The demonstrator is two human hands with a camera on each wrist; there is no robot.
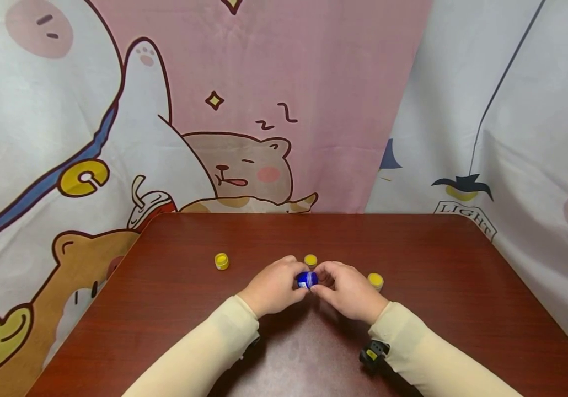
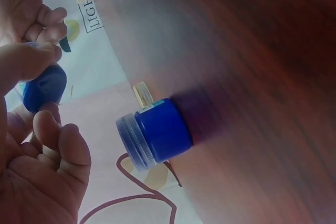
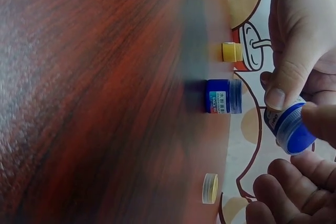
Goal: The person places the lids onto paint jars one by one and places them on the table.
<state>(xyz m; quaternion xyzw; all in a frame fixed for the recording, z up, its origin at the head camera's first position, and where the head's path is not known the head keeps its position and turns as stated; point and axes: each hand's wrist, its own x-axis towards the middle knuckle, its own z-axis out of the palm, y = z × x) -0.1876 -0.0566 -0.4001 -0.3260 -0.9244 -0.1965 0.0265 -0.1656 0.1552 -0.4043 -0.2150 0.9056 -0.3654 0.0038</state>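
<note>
Below frame centre, the left hand [image 1: 275, 284] is pinching a round blue plastic jar [image 1: 304, 280], the right hand [image 1: 352, 289] pinching its clear plastic lid [image 3: 286, 127]; left of centre, 1 small yellow jar [image 1: 221, 263] is standing.

My head view cuts off the near edge of the table [image 1: 140, 331]. There, fingers [image 1: 326, 294] partly hide the held blue jar [image 1: 306, 280].

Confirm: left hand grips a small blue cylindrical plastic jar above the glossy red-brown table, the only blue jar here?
Not the only one: the right wrist view shows a second blue jar standing on the table. The left hand does grip the first jar.
</note>
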